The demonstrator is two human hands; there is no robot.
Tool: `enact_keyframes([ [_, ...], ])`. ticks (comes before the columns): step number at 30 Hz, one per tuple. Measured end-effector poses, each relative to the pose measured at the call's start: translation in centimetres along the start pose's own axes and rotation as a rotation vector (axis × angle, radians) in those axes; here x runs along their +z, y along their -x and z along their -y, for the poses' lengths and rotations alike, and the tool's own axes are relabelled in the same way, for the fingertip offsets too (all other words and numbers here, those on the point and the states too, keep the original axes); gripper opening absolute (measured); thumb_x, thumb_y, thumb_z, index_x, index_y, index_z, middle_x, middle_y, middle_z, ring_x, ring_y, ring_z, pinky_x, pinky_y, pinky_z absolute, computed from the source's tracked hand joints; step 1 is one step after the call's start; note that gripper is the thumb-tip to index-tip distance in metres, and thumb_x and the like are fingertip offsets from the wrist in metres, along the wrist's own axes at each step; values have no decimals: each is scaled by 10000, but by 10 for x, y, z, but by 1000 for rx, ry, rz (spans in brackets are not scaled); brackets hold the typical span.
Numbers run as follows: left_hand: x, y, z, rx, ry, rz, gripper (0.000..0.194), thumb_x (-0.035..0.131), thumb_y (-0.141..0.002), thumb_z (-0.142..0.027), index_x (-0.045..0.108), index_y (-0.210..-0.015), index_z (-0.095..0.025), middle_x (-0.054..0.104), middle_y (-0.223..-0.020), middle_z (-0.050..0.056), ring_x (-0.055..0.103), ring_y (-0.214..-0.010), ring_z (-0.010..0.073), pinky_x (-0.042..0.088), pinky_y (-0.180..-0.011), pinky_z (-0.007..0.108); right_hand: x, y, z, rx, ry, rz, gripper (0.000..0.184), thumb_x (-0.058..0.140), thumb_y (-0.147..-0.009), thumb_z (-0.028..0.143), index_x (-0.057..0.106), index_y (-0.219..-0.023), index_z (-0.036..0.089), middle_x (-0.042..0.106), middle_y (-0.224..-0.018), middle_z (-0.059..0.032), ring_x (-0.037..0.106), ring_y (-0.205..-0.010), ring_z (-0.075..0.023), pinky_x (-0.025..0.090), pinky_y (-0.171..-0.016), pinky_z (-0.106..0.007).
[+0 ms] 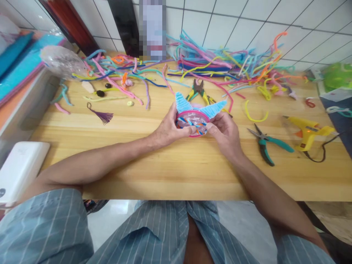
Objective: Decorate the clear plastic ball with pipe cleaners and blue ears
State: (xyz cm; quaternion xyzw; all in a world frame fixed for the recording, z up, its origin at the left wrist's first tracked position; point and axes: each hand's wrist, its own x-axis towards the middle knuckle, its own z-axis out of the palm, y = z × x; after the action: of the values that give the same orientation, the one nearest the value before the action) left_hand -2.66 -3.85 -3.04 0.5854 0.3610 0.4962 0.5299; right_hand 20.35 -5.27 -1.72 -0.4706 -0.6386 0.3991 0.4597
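Observation:
Both hands grip a small craft piece above the middle of the table. It has a pink rim, a shiny clear-looking centre, and two light-blue pointed ears of pipe cleaner standing up from its far side. A twisted orange, blue and white strand lies across its front. My left hand closes on the left edge, thumb pressed over the strand. My right hand pinches the right edge with thumb and fingers. Just behind the piece lie yellow-green handled cutting pliers, partly hidden by the ears.
Loose pipe cleaners pile along the tiled wall. To the right lie teal-handled pliers and a yellow glue gun with its cord. A purple tassel and plastic bag are at left, a white power bank at the near-left edge.

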Motion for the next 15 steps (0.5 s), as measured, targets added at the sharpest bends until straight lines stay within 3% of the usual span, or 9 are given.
enact_keyframes([
  [8, 5, 4, -1, 9, -5, -13, 826, 970, -759, -648, 555, -1344, -239, 728, -1370, 115, 735, -1249, 307, 617, -1035, 413, 7, 3, 4, 6, 134, -15, 593, 841, -871, 788, 620, -1139, 307, 735, -1109, -53, 727, -988, -270, 638, -849, -470],
  [15, 3, 3, 0, 19, -42, 20, 949, 974, -736, -699, 519, -1424, -231, 697, -1439, 147, 706, -1334, 349, 593, -1119, 471, 16, 4, 0, 46, 137, -43, 677, 816, -868, 822, 585, -1251, 313, 761, -1201, -89, 768, -1027, -316, 681, -872, -548],
])
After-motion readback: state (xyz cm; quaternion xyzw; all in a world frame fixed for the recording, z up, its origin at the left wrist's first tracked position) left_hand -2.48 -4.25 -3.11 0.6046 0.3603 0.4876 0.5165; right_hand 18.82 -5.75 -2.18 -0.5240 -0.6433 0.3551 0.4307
